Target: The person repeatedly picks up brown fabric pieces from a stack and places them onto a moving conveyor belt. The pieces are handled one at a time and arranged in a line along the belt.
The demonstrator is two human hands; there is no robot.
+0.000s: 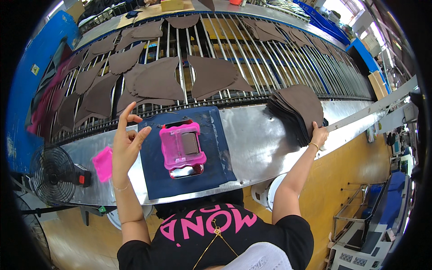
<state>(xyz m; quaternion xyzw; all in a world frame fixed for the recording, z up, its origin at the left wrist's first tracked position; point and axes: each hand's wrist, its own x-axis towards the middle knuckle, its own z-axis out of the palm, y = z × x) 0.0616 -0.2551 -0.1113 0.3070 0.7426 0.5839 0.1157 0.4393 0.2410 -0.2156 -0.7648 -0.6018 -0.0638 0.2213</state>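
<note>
My left hand (127, 148) is raised at the left of the dark blue mat (216, 166), its fingers apart and nothing in them. On that mat rests a pink plastic case (170, 146) with a small brown piece inside, on top of a shiny red-rimmed object (186, 171). At the right, my right hand (319, 135) grips the near edge of a fanned stack of brown cut pieces (299, 105), which look like leather or fabric. How many pieces its fingers hold is hidden.
Beyond the metal table (252, 144) runs a rack of metal bars (252, 54) carrying several brown cut pieces (157, 78). A black fan (53, 175) and a pink tray (103, 164) are at the left. A pale metal bar (373, 107) slants in from the right.
</note>
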